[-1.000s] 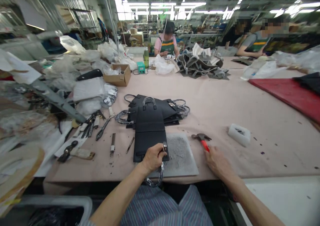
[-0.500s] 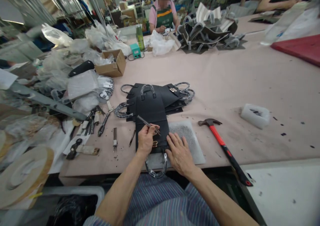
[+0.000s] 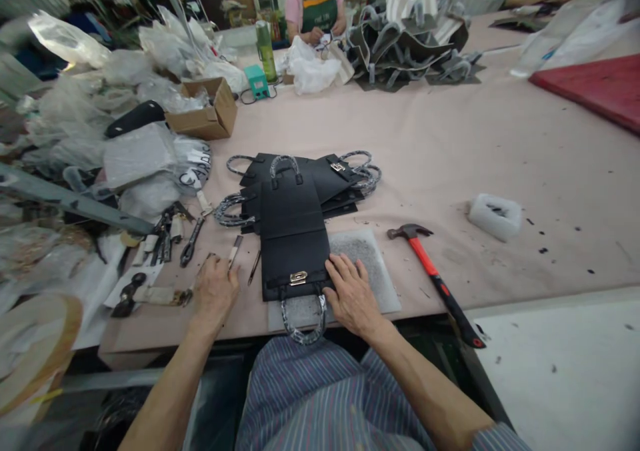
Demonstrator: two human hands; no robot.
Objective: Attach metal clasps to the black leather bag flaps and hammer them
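A black bag panel (image 3: pixel 293 238) with a gold clasp (image 3: pixel 299 278) lies in front of me, its plastic-wrapped handle (image 3: pixel 305 338) hanging over the table edge. My right hand (image 3: pixel 353 294) rests flat with fingers spread, fingertips on the panel's right edge, the palm over a grey-speckled white pad (image 3: pixel 367 258). To the left of the panel, my left hand (image 3: pixel 216 294) is low at the table with its fingers curled. A slim metal tool (image 3: pixel 235 251) sticks out at its fingertips; the rest is hidden. A thin dark pointed tool (image 3: pixel 255 268) lies between that hand and the panel.
More black bag panels (image 3: pixel 340 178) lie stacked behind. A claw hammer (image 3: pixel 430 271) and a white block (image 3: pixel 495 216) are on the right. A small hammer (image 3: pixel 133 294), other tools, plastic bags and a cardboard box (image 3: pixel 205 114) crowd the left. A co-worker (image 3: pixel 315 11) sits opposite.
My left hand has moved left, off the panel, down to the table with the metal tool, uncovering the clasp. The right hand stays on the panel's edge. The whole view has shifted slightly.
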